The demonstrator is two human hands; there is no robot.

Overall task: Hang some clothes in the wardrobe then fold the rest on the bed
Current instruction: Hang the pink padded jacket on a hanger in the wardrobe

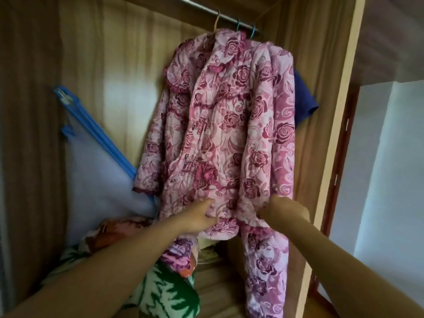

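Inside the wooden wardrobe (330, 125), both hands pinch the hem of a pink rose-patterned quilted jacket (220, 125) (hung on the metal rail (206, 10)): left hand (202, 216), right hand (282, 210).

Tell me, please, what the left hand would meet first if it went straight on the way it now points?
The pink jacket: the left hand pinches its hem, so it would push into that cloth at once. Behind it probably lies the wardrobe's back wall, though depth is unclear.

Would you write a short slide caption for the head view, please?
Left hand and right hand grip the hem of a pink floral jacket hanging on the wardrobe rail, beside a blue garment.
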